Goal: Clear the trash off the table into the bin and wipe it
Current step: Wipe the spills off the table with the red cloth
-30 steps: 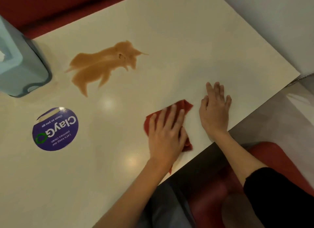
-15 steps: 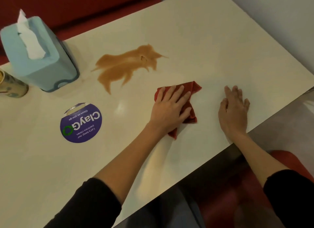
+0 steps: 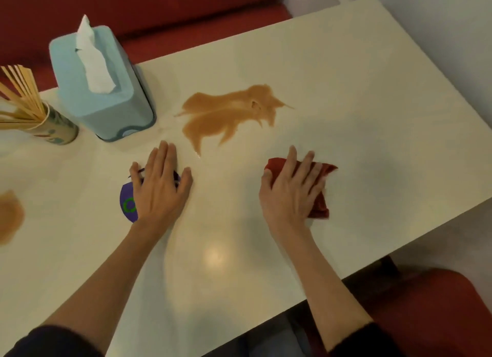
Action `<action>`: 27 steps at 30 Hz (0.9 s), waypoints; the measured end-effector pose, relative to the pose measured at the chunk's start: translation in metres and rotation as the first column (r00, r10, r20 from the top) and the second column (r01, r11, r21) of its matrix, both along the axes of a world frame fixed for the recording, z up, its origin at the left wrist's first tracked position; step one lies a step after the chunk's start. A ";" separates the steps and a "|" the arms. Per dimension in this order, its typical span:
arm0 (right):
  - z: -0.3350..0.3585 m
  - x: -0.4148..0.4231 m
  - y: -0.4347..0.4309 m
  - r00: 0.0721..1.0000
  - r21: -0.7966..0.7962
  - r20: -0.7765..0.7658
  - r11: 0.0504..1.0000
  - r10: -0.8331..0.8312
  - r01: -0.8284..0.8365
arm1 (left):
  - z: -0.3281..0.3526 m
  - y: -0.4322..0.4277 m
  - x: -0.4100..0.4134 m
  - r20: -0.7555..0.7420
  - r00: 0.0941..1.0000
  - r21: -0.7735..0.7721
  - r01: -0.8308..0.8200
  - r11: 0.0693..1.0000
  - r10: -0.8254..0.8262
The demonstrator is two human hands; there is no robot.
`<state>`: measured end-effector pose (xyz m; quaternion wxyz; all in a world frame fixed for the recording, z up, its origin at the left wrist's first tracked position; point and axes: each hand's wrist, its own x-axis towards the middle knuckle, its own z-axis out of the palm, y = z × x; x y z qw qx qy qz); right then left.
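A red cloth (image 3: 325, 170) lies on the cream table (image 3: 359, 90) near its front right edge. My right hand (image 3: 288, 194) presses flat on the cloth, fingers spread and fairly straight. A brown liquid spill (image 3: 226, 116) spreads over the table's middle, just beyond both hands, and the cloth is clear of it. My left hand (image 3: 159, 191) rests flat on the table over a purple round sticker (image 3: 127, 204). A second brown patch (image 3: 9, 218) shows blurred at the left edge.
A light blue tissue box (image 3: 106, 103) stands at the back left, and a cup of wooden chopsticks (image 3: 57, 131) is beside it. Red bench seating (image 3: 159, 10) runs behind the table and a red seat (image 3: 439, 303) lies below the front right edge.
The cloth has passed from under my left hand to under my right hand. My left hand has moved left onto the sticker. The view has tilted up and left.
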<state>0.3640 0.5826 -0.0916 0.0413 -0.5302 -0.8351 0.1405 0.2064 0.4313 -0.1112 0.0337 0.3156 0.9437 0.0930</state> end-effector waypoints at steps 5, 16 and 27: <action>-0.023 -0.007 0.004 0.999 0.110 0.051 0.994 0.018 -0.023 | -0.002 0.000 -0.003 0.051 0.999 0.028 -0.007 1.000 0.006; -0.033 0.006 0.068 0.873 0.214 -0.245 0.901 0.422 -0.376 | -0.003 0.000 -0.007 0.054 0.998 0.059 -0.046 0.997 0.043; -0.032 -0.079 0.201 0.849 0.118 -0.464 0.967 0.255 -0.226 | -0.005 0.003 -0.008 0.039 0.996 0.081 -0.088 0.993 0.085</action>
